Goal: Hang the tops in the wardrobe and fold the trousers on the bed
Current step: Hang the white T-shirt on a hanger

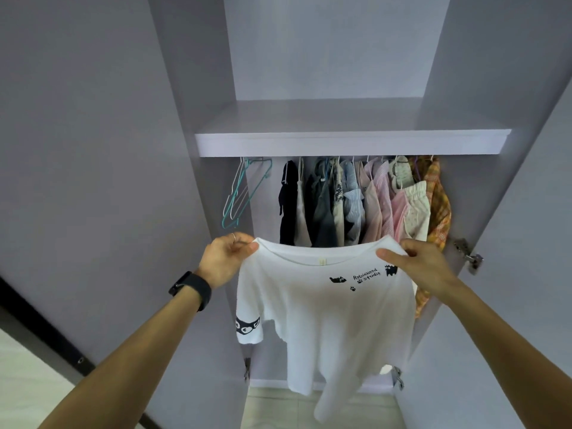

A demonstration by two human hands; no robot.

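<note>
A big pale purple wardrobe is standing open in front of the person. Its tall left door and tall right door are standing wide to each side. A thick flat purple shelf is running across the inside. A white short-sleeved T-shirt is hanging down in the air in front of the wardrobe opening, with its neck pulled wide between the two hands. Small black animal pictures, paw prints and the words "Robinhood studio" are showing near the neck, and a black mask picture is showing on one sleeve. A row of hanging clothes is hanging just under the shelf, packed close together and higher than the T-shirt. The dark ones are hanging on the left, then blue and pink ones, and a yellow and orange checked one is hanging at the far right. The left hand is pinching one shoulder of the T-shirt with its thumb and curled fingers. The right hand is pinching the other shoulder the same way. A bunch of thin bare hangers, white and teal, is hanging at the left end under the shelf, apart from the clothes. A black watch is sitting on the left wrist. A silver metal hinge is sticking out of the right door, near the right hand. A thin ring is sitting on a finger of the left hand.
</note>
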